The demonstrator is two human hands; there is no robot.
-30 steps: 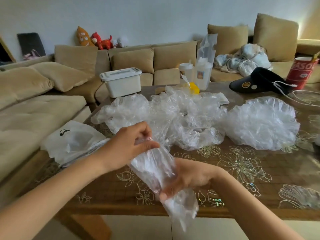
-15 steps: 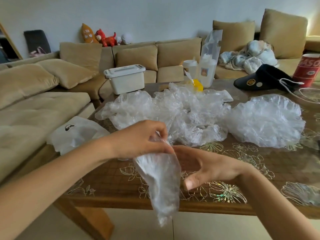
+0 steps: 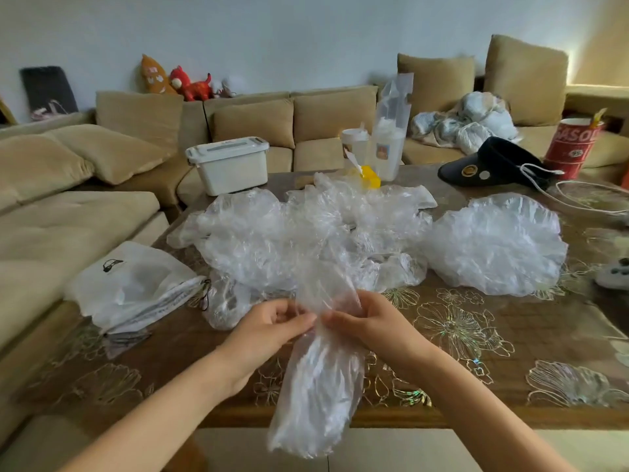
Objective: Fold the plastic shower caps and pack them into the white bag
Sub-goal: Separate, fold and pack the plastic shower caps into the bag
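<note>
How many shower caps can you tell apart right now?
2 stand apart: the held cap, gripped by the left hand and right hand at the near edge of the table; the spread cap, flat at right. The middle heap hides more, uncountable.

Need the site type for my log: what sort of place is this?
Most likely a home living room: a tan sectional sofa with loose cushions runs round a low wooden table, and stuffed toys sit along the sofa back.

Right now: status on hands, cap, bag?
Left hand, right hand pinch shower cap, hanging past table edge. White bag left, untouched. Cap pile behind, not blocking.
</note>
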